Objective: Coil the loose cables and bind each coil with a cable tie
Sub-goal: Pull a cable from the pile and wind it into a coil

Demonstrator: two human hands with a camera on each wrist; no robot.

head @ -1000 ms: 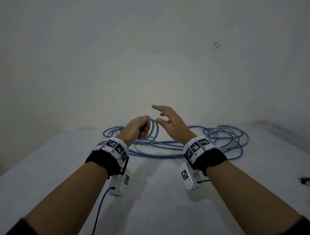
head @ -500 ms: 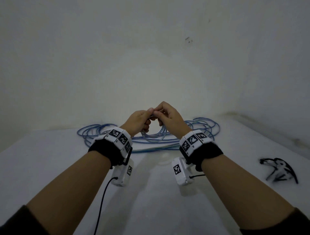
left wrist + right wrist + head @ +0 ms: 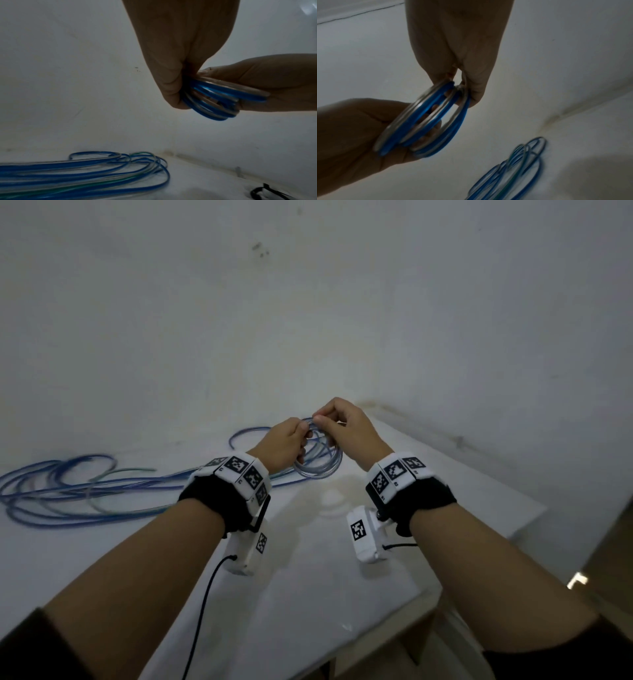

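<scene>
Both hands meet above the far part of the white tabletop (image 3: 308, 577), holding a small coil of blue-and-clear flat plastic cable (image 3: 318, 463) off the surface. The left hand (image 3: 284, 445) has its fingers curled around the stacked loops at the coil's top; the right hand (image 3: 346, 429) pinches the same top section between thumb and fingertips, just beside the left. In the right wrist view the loops (image 3: 426, 119) are fanned apart rather than lying flush, with gaps between neighbouring turns. The rest of the cable, a loose blue tangle (image 3: 68, 491), trails from the coil toward the tabletop's far left edge and lies slack there. A dark, thin object (image 3: 267, 192) lies on the tabletop at the lower right of the left wrist view; it may be a bundle of cable ties, but the view is too dim to say.

Risks, judged from this state: the springy turns could spill open if either pinch eases while a new loop is added, since only the top of the coil is clamped. The slack tangle could snag or knot as more length is drawn in, jerking the coil out of the fingers. Uneven turns would make a loose bundle that a tie binds poorly.
</scene>
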